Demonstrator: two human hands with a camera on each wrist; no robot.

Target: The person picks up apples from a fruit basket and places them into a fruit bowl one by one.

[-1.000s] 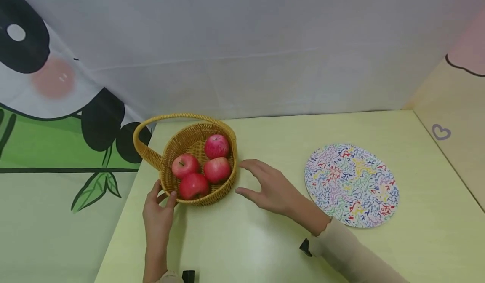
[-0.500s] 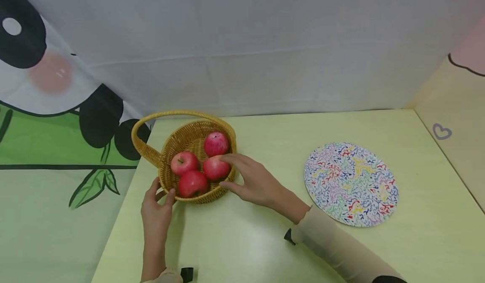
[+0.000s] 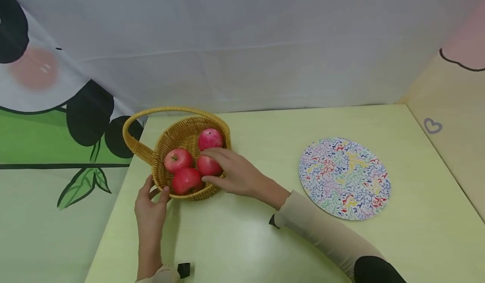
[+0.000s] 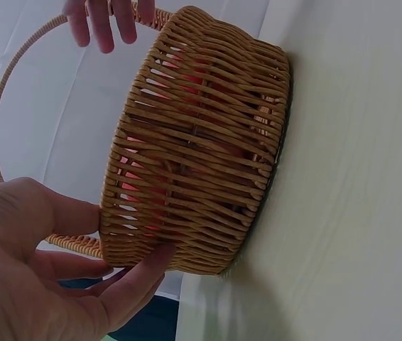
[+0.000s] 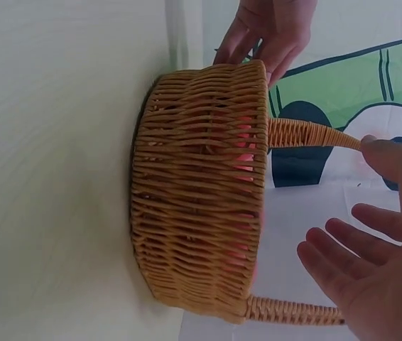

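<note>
A round wicker basket (image 3: pixel 195 198) with a tall arched handle (image 3: pixel 170 109) stands at the table's left, with several red apples (image 3: pixel 188 181) inside. My left hand (image 3: pixel 149 213) holds the near-left side, thumb at the rim and fingers against the outer wall, as the left wrist view shows (image 4: pixel 59 277). Over the basket's right side hovers my right hand (image 3: pixel 238 175), thumb and fingers spread above one apple (image 3: pixel 208 166), partly covering it. In the right wrist view this hand (image 5: pixel 371 256) is above the rim, fingers apart, holding nothing; the apples show only through the weave.
A round board (image 3: pixel 345 180) with a multicoloured squiggle pattern lies on the pale yellow table (image 3: pixel 235 241), right of the basket. A grey-white cloth (image 3: pixel 265 64) hangs behind the table. A printed cartoon backdrop (image 3: pixel 91 140) stands at the left.
My right hand has moved left from outside the basket to above an apple in it. My left hand stays at the basket's side. The head view has shifted slightly.
</note>
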